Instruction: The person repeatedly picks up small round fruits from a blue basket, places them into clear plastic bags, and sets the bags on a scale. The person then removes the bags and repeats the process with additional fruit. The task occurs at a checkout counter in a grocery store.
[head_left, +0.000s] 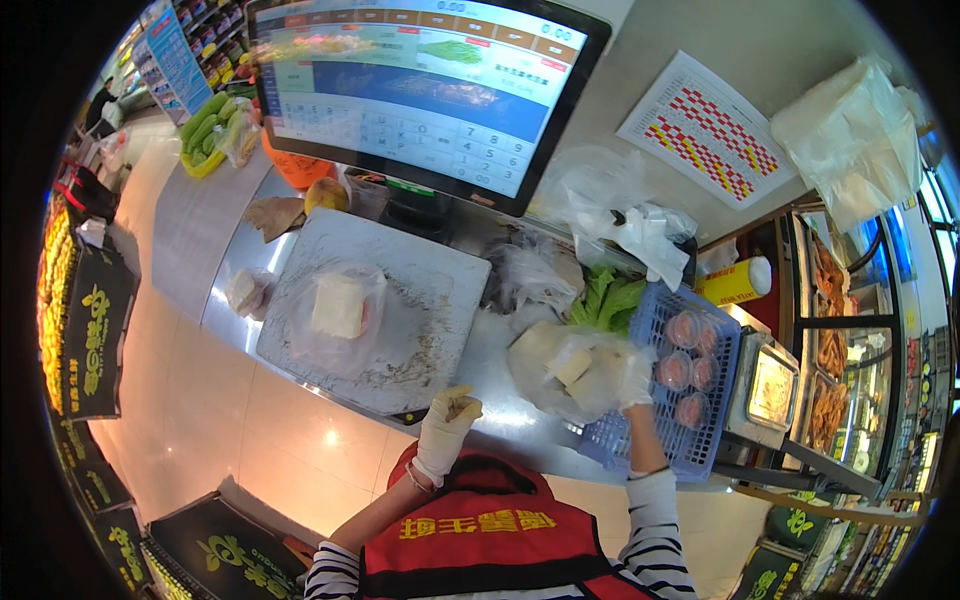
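Observation:
My left hand (450, 424), in a pale glove, is just off the front edge of the scale's metal platter (420, 300), its fingers curled; whether something small is in them I cannot tell. On the platter lies a white block in a clear plastic bag (337, 305). My right hand (636, 379), also gloved, is at the right end of clear plastic bags holding pale blocks (571, 369) on the metal counter, beside a blue plastic basket (720, 442). The plastic hides part of its fingers, so its grip is unclear.
A touchscreen monitor (420, 90) stands behind the platter. Lidded clear cups (673, 370) sit in the basket, with leafy greens (606, 300) behind the bagged blocks. A small wrapped item (246, 292) lies left of the platter. Crumpled plastic bags (536, 274) lie right of it.

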